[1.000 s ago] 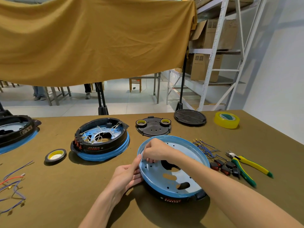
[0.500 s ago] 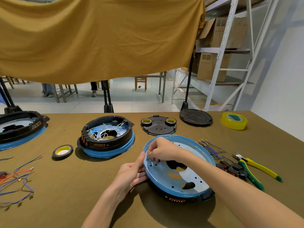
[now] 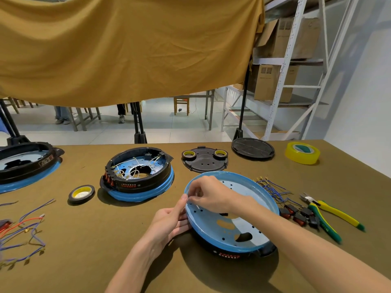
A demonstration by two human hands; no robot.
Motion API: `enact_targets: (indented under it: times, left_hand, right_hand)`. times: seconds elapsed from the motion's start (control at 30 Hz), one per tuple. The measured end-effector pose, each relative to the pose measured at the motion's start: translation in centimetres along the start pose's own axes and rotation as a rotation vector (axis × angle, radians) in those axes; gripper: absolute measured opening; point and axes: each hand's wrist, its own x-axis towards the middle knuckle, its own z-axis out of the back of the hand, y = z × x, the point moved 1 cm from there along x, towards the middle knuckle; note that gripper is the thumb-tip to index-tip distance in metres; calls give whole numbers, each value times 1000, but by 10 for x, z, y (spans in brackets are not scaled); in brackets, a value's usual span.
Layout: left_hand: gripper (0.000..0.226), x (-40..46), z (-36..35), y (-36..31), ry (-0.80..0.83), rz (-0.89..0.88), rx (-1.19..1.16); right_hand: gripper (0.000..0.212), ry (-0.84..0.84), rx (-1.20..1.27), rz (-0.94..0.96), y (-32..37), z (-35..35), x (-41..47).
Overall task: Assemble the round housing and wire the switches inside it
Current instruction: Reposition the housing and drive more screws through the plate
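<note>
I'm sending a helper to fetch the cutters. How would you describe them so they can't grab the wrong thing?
Go to the right side of the olive-covered table, past the blue housing under the person's hands. The cutters lie just beyond the small black switches and blue wires: the only tool there, with green and yellow handles.

- tabletop (image 3: 105, 261), olive-brown cloth;
- blue round housing (image 3: 243, 227) near front;
- wired housing (image 3: 139, 174) behind-left;
- yellow tape roll (image 3: 302, 153), cutters (image 3: 325, 214), loose wires (image 3: 23, 233)
</note>
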Motion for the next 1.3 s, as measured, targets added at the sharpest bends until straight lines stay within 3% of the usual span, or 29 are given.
enact_targets:
  times: [0.6,1.13,1.3]
  left_hand:
    - [67,-2,-1,-1,-12,1,0]
    - [81,2,2,1,-97,-1,101]
    - [81,0,0,0,-111,-1,78]
  right_hand:
    - [11,-15,-66,72,-2,1,-4]
    - [11,8,-57,87,5,2,-10]
    - [22,-43,-126,27,7,-3,-7]
